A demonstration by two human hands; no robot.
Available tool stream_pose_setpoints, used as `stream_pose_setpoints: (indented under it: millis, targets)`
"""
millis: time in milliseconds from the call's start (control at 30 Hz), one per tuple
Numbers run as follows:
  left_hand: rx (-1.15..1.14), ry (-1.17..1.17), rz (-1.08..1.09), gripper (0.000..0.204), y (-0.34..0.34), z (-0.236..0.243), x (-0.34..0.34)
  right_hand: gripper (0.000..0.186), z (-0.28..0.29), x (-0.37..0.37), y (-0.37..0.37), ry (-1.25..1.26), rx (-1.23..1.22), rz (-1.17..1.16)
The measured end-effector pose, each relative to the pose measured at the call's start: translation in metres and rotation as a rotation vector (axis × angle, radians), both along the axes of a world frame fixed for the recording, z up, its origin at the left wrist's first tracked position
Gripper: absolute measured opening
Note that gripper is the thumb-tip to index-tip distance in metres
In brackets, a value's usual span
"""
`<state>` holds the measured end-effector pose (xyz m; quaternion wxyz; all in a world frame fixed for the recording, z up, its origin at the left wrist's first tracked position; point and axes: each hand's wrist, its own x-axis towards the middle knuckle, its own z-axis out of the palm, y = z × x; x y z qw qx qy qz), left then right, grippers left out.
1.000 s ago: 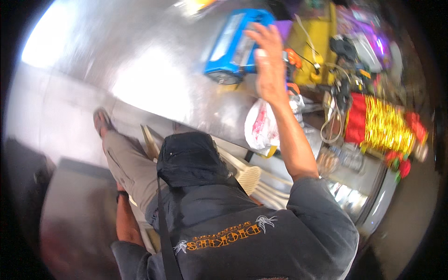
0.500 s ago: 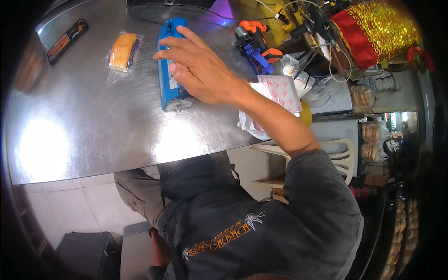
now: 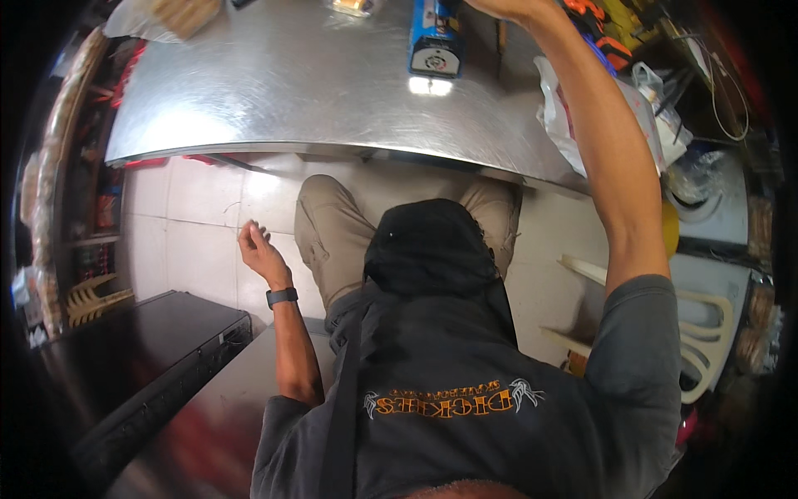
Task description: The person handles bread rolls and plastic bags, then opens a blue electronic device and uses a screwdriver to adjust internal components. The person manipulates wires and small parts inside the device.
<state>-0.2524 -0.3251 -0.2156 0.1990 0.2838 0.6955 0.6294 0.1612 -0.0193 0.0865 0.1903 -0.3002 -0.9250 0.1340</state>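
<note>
My right hand (image 3: 509, 7) is at the top edge of the picture, beside the far part of a blue impulse sealer (image 3: 436, 41) with a round dial on its near end. Most of its fingers lie outside the picture or are hidden, so whether it touches the sealer does not show. Away from the table, my left hand (image 3: 264, 256) hangs low over the floor with a dark band on the wrist. Its fingers are loosely bent and apart, with nothing seen in them. A plastic-wrapped bun (image 3: 353, 7) lies left of the sealer, cut by the top edge.
The sealer stands on a shiny metal table (image 3: 274, 100). White plastic bags (image 3: 565, 116) lie at its right, near an orange and black tool (image 3: 615, 50). Bagged bread (image 3: 179, 12) sits far left. A black case (image 3: 150, 358) is lower left, a cream plastic chair (image 3: 706, 333) on the right.
The view has shifted, so the table and sealer appear higher and farther right. My right hand, earlier spread over the sealer, is now at the top edge. My left hand has come into view.
</note>
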Motion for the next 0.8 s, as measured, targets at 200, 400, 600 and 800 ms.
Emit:
stream_pose_setpoints:
  millis: [200,400,600,800]
  targets:
    - [0.368,0.692,-0.506,0.021,0.081,0.183,0.070,0.048,-0.019,-0.009,-0.011,0.043,0.072,-0.064]
    - [0.385,1.046,-1.177,0.047,0.240,0.257,0.141,0.050,-0.002,-0.008,-0.043,0.197,0.000,-0.174]
    - [0.492,1.174,-1.382,0.073,0.281,0.241,0.163,0.058,0.010,0.008,-0.053,0.327,-0.009,-0.216]
    - [0.417,1.036,-1.466,0.090,0.288,0.230,0.157,0.076,-0.019,-0.001,-0.103,0.463,-0.148,-0.553]
